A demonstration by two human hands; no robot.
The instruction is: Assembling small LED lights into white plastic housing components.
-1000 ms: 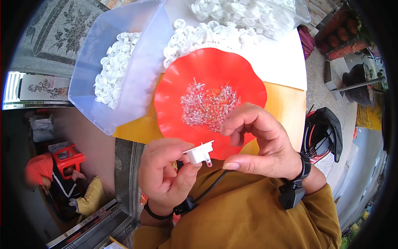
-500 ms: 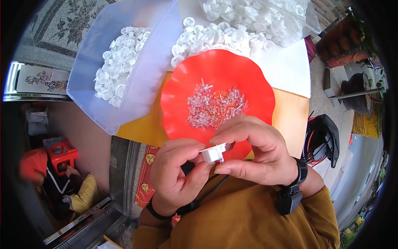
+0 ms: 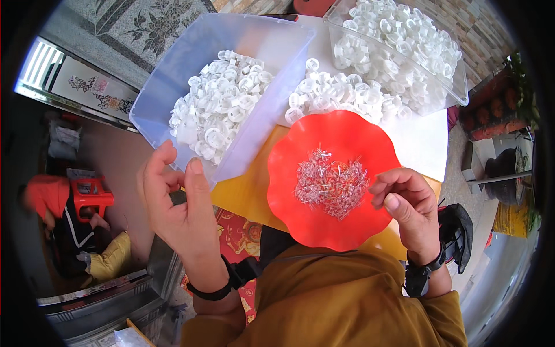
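My left hand (image 3: 184,211) is held up beside the near edge of a translucent blue bin (image 3: 263,130), its thumb and fingers apart and nothing in them. Small white plastic parts with round clear discs (image 3: 231,104) are heaped in that bin. One white part (image 3: 187,134) shows at the heap's lower left, just beyond my left fingertips. At the right rim of a wavy-edged red plate (image 3: 289,202), my right hand (image 3: 409,208) hovers with loosely curled fingers; I see nothing in it. Small clear, thin-legged pieces, apparently LEDs (image 3: 332,182), lie piled on the plate.
More white parts (image 3: 341,95) lie loose on the white sheet (image 3: 425,139) behind the plate. A clear bin (image 3: 454,87) full of them stands at the far right. At left, a person in a red sleeve (image 3: 49,196) is near a red stool (image 3: 92,199).
The white part held between both hands has left them. My hands have moved apart, the left toward the blue bin, the right to the plate's right rim. The whole view has shifted.
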